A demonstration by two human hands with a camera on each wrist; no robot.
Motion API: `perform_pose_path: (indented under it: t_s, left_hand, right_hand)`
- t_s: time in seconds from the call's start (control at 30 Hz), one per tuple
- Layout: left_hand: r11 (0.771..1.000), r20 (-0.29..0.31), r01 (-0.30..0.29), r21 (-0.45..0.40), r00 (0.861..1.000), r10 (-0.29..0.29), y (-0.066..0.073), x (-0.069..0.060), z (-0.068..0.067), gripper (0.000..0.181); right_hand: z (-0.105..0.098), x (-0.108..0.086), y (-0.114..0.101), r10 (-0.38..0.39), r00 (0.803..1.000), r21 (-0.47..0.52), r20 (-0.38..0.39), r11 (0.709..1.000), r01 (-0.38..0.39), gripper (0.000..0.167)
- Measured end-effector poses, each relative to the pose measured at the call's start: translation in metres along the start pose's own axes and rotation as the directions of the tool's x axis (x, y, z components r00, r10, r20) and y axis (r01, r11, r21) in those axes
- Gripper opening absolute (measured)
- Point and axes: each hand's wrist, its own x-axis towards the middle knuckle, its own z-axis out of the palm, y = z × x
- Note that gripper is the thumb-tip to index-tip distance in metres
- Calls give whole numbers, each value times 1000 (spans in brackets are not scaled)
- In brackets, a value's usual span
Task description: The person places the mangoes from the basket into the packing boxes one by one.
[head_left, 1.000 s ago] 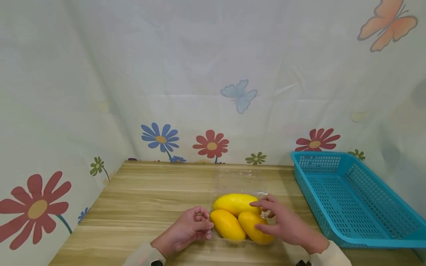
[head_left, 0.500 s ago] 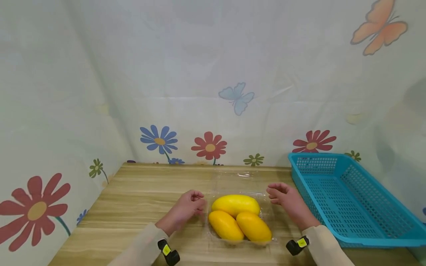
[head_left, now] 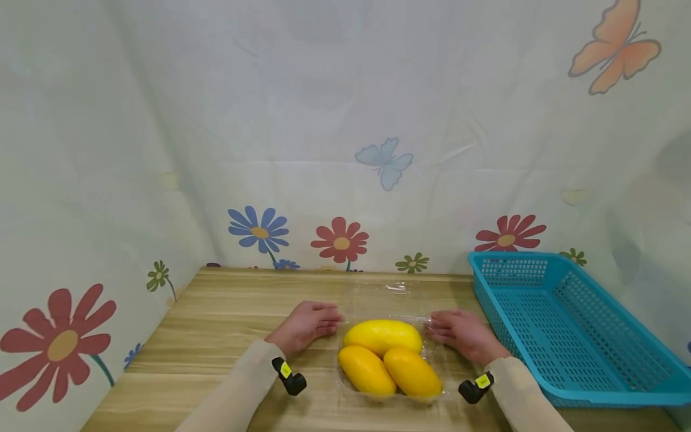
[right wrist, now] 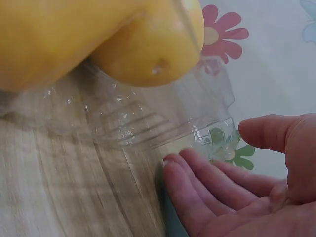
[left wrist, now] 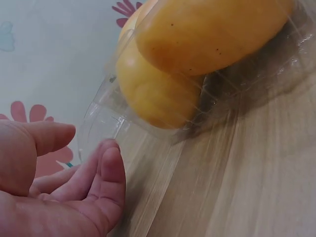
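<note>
Three yellow mangoes (head_left: 382, 337) lie together in a clear plastic clamshell box (head_left: 345, 389). Its transparent lid (head_left: 378, 298) is folded back onto the table behind them. At the box's left side, near the hinge, is my left hand (head_left: 304, 326), fingers extended and thumb apart in the left wrist view. My right hand (head_left: 465, 333) is at the opposite side, its fingers loosely extended beside the plastic. Neither hand grips anything; whether the fingertips touch the clear edge is hard to tell.
A blue perforated basket (head_left: 567, 336) stands on the right, close to my right forearm. Under everything is a wood-grain table (head_left: 237, 318). Behind it hangs a pale curtain (head_left: 291, 108) printed with flowers and butterflies.
Both hands have left the mangoes and the box's front part and moved back to the sides near the hinge. My right hand first lifted off the mangoes. The mangoes stay in place.
</note>
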Motion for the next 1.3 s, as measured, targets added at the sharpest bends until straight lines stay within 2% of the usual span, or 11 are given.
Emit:
perform_pose_path:
  t_s: [0.17, 0.27, 0.43, 0.7, 0.83, 0.97, 1.03, 1.13, 1.3]
  left_hand:
    - [1000, 33, 17, -11, 999, -17, 1, 4, 1, 51]
    - [999, 47, 24, -21, 999, -23, 1, 5, 3, 49]
    - [998, 27, 31, -61, 999, -29, 1, 7, 4, 46]
    - [997, 12, 41, -70, 999, -40, 0, 11, 12, 50]
    - [995, -5, 53, -80, 999, -53, 2, 12, 14, 52]
    - [996, 1, 37, -84, 999, -37, 5, 10, 14, 58]
    - [998, 1, 9, -54, 1000, -9, 7, 9, 14, 59]
    - [997, -14, -60, 42, 998, 61, 9, 5, 15, 59]
    - [963, -44, -150, 224, 985, 164, 12, 0, 16, 53]
  right_hand:
    - [-1, 4, 1, 16, 999, 18, 38, 1000, -16, 47]
    - [-1, 4, 0, 1, 998, 2, 60, 1000, -1, 47]
    - [0, 3, 0, -37, 994, -13, 105, 999, 39, 49]
    - [-1, 4, 0, -42, 991, -16, 125, 999, 44, 52]
    - [1, 5, -2, -54, 992, -5, 114, 998, 55, 50]
    - [4, 6, -4, -70, 996, -16, 48, 997, 71, 45]
    - [5, 5, -5, -77, 997, -32, -1, 997, 76, 43]
    - [7, 3, -7, -96, 994, -47, -42, 994, 94, 42]
    - [6, -1, -9, -133, 990, -26, -40, 991, 132, 46]
